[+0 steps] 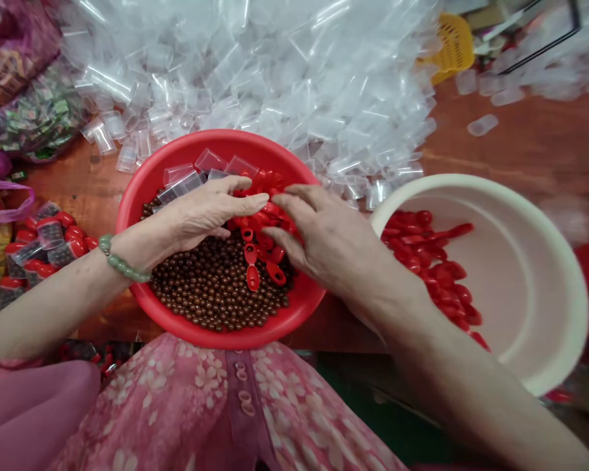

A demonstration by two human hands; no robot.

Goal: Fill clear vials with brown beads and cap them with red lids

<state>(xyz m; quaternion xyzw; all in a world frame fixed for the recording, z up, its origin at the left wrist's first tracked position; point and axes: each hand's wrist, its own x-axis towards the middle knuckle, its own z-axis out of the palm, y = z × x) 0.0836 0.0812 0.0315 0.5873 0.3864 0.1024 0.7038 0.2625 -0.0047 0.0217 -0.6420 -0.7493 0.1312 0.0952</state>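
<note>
In front of me stands a red basin (299, 307) holding small round brown beads (206, 288), clear plastic tubes (181, 183) and red flip caps (252, 261). My left hand (211, 209) hovers over its middle, fingers stretched and apart, with a green bead bracelet at the wrist. Opposite it, my right hand (319, 229) reaches in from the right, its fingers spread and slightly bent beside the pile of red caps. Nothing shows in either palm, though the fingers partly cover the caps beneath.
A cream tub (544, 288) with red caps (436, 268) stands at the right. Behind the basin heaps a large mass of clear tubes (275, 78). Filled red-capped tubes (44, 248) lie at the left, below plastic bags (34, 111). A yellow basket (454, 46) sits at the back.
</note>
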